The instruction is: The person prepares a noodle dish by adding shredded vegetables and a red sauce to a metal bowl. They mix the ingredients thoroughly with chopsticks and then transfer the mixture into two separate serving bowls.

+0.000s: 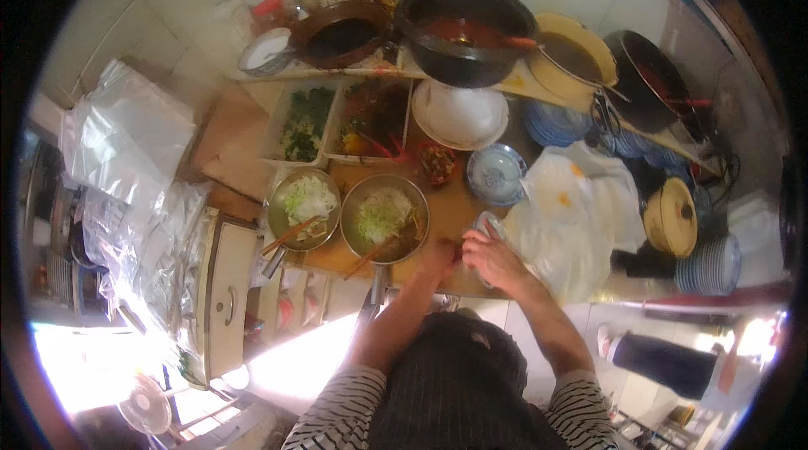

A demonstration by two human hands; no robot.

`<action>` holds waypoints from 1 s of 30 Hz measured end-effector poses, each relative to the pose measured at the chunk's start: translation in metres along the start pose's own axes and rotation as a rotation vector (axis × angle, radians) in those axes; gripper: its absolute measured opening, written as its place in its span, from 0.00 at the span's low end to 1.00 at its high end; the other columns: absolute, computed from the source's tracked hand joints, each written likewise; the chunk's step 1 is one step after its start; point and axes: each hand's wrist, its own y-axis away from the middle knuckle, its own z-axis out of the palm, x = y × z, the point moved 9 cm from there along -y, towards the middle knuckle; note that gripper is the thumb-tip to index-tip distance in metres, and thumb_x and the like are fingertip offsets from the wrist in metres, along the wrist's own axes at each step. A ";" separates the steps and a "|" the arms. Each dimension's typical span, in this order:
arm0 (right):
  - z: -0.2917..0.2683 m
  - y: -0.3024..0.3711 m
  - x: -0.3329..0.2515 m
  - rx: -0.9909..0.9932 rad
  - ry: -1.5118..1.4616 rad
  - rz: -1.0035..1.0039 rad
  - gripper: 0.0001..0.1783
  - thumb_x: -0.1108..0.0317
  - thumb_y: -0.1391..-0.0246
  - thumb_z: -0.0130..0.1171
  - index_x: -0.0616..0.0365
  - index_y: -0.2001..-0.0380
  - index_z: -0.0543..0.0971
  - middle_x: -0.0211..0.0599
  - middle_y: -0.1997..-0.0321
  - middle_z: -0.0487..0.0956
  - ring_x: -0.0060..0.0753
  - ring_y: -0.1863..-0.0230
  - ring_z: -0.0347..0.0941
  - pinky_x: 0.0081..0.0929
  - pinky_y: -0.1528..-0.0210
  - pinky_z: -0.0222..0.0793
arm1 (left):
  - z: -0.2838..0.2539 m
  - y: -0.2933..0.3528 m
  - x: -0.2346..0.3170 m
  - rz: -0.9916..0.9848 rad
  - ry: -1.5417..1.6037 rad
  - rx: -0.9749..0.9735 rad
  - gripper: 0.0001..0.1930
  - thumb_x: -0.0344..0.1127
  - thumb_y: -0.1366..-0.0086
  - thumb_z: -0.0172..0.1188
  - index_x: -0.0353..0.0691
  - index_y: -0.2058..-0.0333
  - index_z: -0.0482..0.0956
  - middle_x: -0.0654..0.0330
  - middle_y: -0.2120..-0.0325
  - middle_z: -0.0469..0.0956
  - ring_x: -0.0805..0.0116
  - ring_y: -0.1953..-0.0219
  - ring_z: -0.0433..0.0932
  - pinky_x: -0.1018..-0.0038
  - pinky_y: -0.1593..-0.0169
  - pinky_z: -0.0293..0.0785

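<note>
My hands meet at the front edge of the wooden counter [454, 204]. My right hand [495, 262] is closed around a crumpled white and bluish thing [485, 223], perhaps a cloth. Against it, my left hand [439, 258] has its fingers curled in; what they hold, if anything, is hidden. Left of my hands stand two metal pans, the nearer one [353, 235] and a farther one [278, 235], with shredded pale green and white food in them. Wooden chopsticks [370, 256] lean on the nearer pan's rim. White plastic sheeting [560, 223] lies beside my right hand.
A blue-patterned bowl [497, 189], a white bowl [460, 117], a small red dish [437, 164] and tubs of greens [305, 126] stand behind. The shelf holds a large black pot [421, 46]. Stacked plates [711, 265] are at right. Another person [665, 364] stands lower right.
</note>
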 end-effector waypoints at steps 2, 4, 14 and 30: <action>0.000 0.005 0.019 0.116 -0.239 0.109 0.09 0.78 0.62 0.56 0.53 0.74 0.76 0.29 0.65 0.75 0.36 0.48 0.66 0.41 0.45 0.61 | 0.001 0.001 -0.008 0.083 -0.027 -0.002 0.05 0.30 0.38 0.48 0.40 0.68 0.73 0.63 0.73 0.72 0.71 0.70 0.71 0.73 0.66 0.68; -0.052 -0.007 0.044 0.456 -0.410 0.310 0.10 0.80 0.58 0.58 0.55 0.71 0.73 0.31 0.68 0.74 0.33 0.60 0.71 0.30 0.58 0.68 | -0.003 0.003 -0.005 0.161 -0.056 0.003 0.06 0.31 0.38 0.46 0.39 0.67 0.73 0.62 0.71 0.73 0.69 0.68 0.72 0.71 0.64 0.69; -0.269 -0.088 0.193 1.021 -0.644 0.705 0.18 0.60 0.51 0.63 0.64 0.66 0.72 0.29 0.81 0.70 0.19 0.84 0.64 0.18 0.83 0.59 | -0.008 0.211 0.217 0.596 -0.812 0.455 0.11 0.18 0.44 0.51 0.34 0.62 0.74 0.61 0.70 0.75 0.73 0.68 0.73 0.79 0.65 0.70; -0.302 -0.195 0.181 0.628 -0.258 0.595 0.10 0.67 0.47 0.52 0.62 0.68 0.78 0.42 0.79 0.76 0.32 0.80 0.73 0.28 0.73 0.68 | -0.311 0.250 0.194 0.030 -0.331 0.387 0.32 0.32 0.40 0.56 0.45 0.38 0.53 0.58 0.70 0.75 0.69 0.76 0.73 0.74 0.74 0.70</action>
